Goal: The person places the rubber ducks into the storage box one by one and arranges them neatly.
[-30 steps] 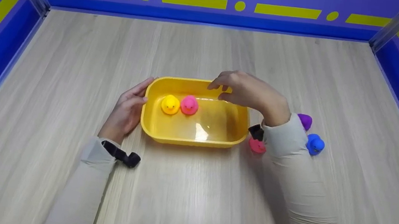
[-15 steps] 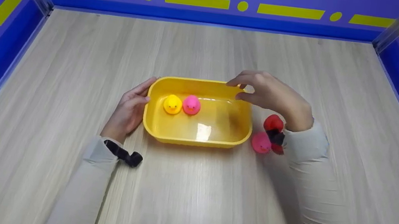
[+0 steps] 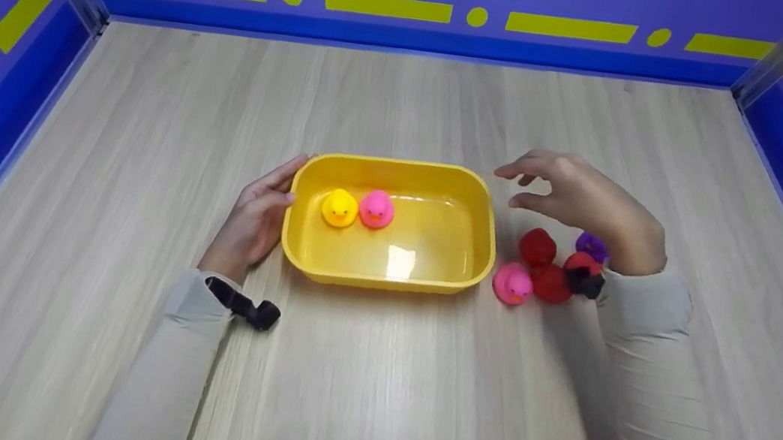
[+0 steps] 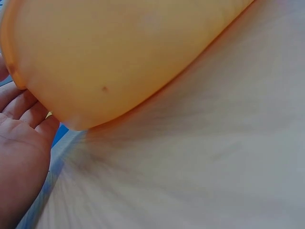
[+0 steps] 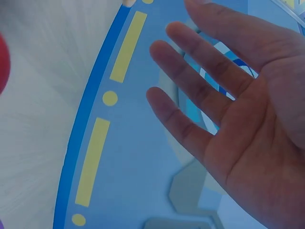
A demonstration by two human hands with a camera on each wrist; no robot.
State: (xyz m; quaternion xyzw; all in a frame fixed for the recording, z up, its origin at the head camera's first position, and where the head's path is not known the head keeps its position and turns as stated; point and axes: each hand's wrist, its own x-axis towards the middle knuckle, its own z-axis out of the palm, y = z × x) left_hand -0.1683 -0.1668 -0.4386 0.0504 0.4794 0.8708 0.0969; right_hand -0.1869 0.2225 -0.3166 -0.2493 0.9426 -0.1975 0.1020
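In the head view, a yellow basin point(image 3: 398, 281) stands on the table with a yellow toy duck point(image 3: 339, 208) and a pink toy duck point(image 3: 376, 210) side by side in its left half. My left hand point(image 3: 254, 221) rests against the basin's left end, thumb tip right at the rim; the left wrist view shows straight fingers point(image 4: 33, 112) along the outer wall. Beyond the basin's right end, my right hand point(image 3: 572, 195) hovers with fingers spread and thumb apart, holding nothing. Its bare palm point(image 5: 257, 129) shows in the right wrist view.
Right of the basin lie another pink duck point(image 3: 512, 284), several red rounded toys point(image 3: 537, 248) and a purple toy point(image 3: 591, 245), partly hidden by the right wrist and its black camera point(image 3: 586, 283). Purple-blue walls point(image 3: 416, 34) with yellow marks enclose the table's back and sides.
My right hand has moved right, from over the basin's back rim to beyond its right end, uncovering red toys on the table. My left hand stays at the basin.
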